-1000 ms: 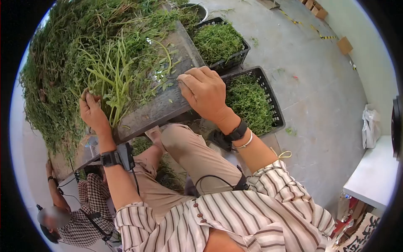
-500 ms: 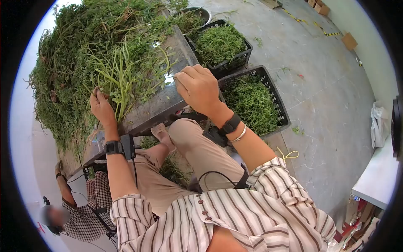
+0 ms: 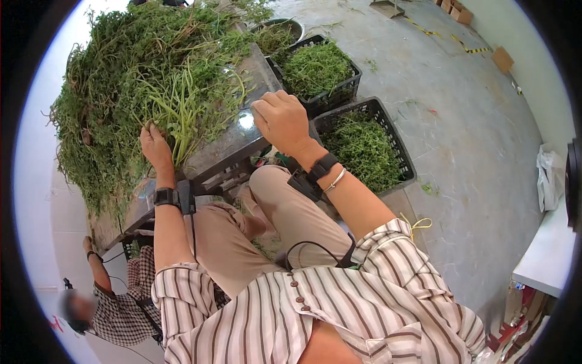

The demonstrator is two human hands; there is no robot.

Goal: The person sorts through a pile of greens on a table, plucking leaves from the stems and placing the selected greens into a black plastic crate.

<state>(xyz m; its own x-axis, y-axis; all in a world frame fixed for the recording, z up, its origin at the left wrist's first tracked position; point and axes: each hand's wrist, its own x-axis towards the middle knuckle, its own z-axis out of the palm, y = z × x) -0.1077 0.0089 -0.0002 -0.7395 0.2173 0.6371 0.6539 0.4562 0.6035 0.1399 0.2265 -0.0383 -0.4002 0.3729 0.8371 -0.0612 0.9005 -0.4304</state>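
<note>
A large heap of leafy green plants (image 3: pixel 115 91) covers the table (image 3: pixel 227 150). My left hand (image 3: pixel 157 150) is at the near side of the heap, fingers pinched together beside a bunch of pale green stems (image 3: pixel 182 118). Whatever lies between those fingertips is too small to make out. Over the table's right edge, my right hand (image 3: pixel 282 121) is closed with its knuckles up; its fingertips and anything in them are hidden. Just right of that hand stands a black crate (image 3: pixel 394 136) filled with cut greens (image 3: pixel 361 145).
A second black crate (image 3: pixel 348 85) of greens stands behind the first, with a metal basin (image 3: pixel 297 27) beyond it. At lower left a person in a checked shirt (image 3: pixel 130 318) sits by the table. A white bag (image 3: pixel 548 179) hangs at the right, above a white surface (image 3: pixel 548 249).
My left hand has shifted slightly right, nearer the pale stems. My right hand stays closed by the table edge, almost in place. The view has moved a little.
</note>
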